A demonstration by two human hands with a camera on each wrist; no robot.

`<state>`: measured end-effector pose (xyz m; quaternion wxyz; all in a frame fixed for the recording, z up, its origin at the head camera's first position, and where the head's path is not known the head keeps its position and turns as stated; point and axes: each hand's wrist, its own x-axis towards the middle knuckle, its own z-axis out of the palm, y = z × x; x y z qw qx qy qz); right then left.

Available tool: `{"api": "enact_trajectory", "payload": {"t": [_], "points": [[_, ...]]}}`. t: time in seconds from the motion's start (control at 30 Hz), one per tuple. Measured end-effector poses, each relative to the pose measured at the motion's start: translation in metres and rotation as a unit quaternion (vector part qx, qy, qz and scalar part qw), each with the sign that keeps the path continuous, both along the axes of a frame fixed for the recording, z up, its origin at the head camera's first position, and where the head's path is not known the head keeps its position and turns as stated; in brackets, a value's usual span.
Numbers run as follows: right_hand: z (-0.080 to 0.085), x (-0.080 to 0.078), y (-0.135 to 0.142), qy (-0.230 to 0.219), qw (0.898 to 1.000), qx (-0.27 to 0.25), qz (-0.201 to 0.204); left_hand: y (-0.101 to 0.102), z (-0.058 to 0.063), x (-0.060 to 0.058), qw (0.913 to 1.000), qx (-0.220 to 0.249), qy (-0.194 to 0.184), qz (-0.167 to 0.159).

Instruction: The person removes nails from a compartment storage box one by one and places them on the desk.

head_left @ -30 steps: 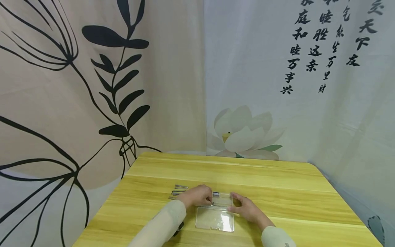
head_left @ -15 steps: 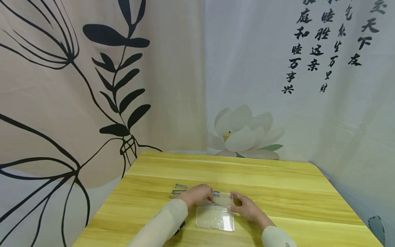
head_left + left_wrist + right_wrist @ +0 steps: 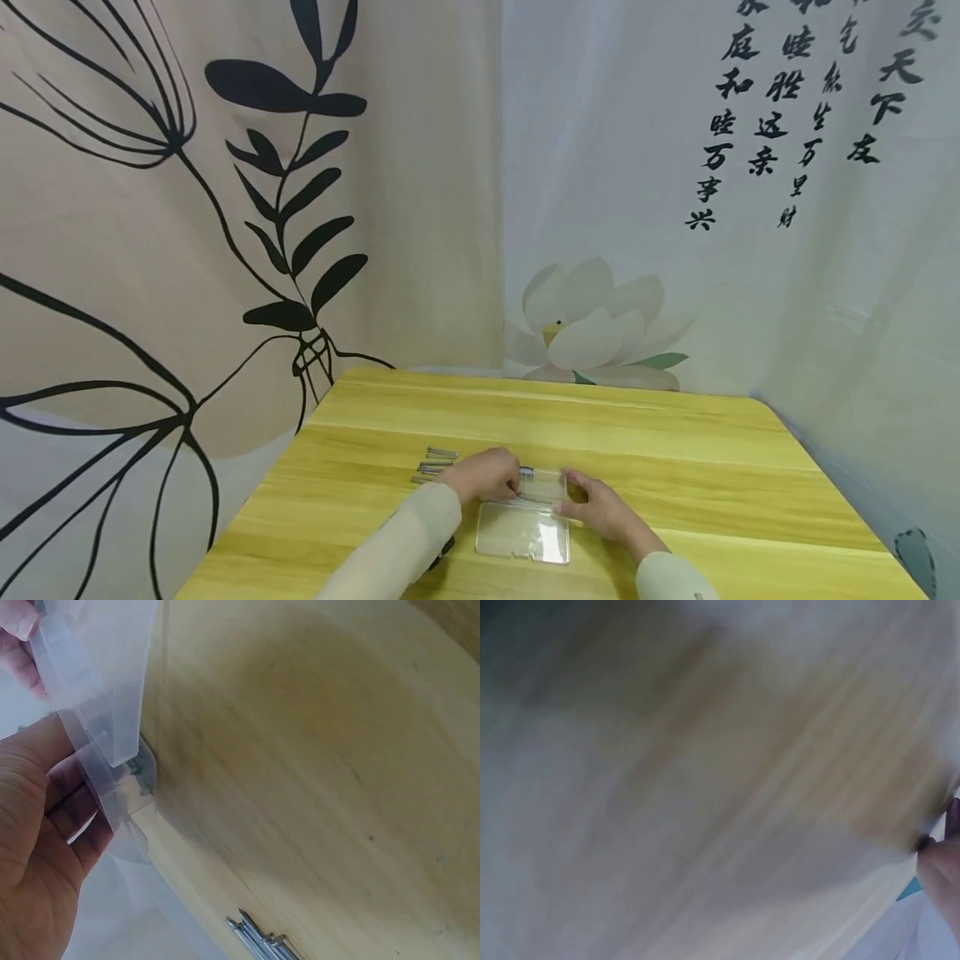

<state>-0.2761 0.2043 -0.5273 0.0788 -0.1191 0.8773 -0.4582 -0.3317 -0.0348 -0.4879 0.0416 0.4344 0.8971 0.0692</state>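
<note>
A clear plastic box lies unfolded on the table, its tray (image 3: 546,485) on the far side and its lid (image 3: 517,533) on the near side. In the head view my left hand (image 3: 486,475) is at the tray's left end, thumb and curled fingers pinching a nail that they mostly hide. Metal nails (image 3: 527,472) show in the tray just beyond those fingers. My right hand (image 3: 600,507) grips the tray's right end between thumb and fingers. Several loose nails (image 3: 435,465) lie left of the box; the left wrist view shows some nails (image 3: 262,941) too.
The wooden table (image 3: 675,467) has its far edge against a printed curtain (image 3: 427,208). A dark item (image 3: 444,552) is partly hidden by the left sleeve. Most of the right wrist view is blurred tabletop.
My left hand has shifted very slightly at the tray's left end. The right hand keeps its grip, and the box and loose nails stay in place.
</note>
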Motion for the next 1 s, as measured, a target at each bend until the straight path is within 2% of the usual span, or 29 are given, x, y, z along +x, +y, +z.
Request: {"api": "enact_trajectory", "payload": {"t": [0.27,0.53,0.73,1.0], "points": [[0.001,0.0,0.001,0.011,1.0,0.008,-0.004,-0.001,-0.001,-0.002,0.9999,0.004,-0.009,-0.005],[0.002,0.0,0.001,0.004,1.0,0.009,-0.004,-0.006,-0.006,-0.004,0.9987,0.043,0.003,-0.026],[0.002,-0.001,0.001,0.006,1.0,0.015,-0.007,-0.002,-0.006,-0.002,0.9984,0.056,0.003,-0.007],[0.0,-0.002,0.002,0.002,1.0,0.016,-0.004,0.009,-0.009,-0.001,0.9979,0.046,0.044,-0.007]]}}
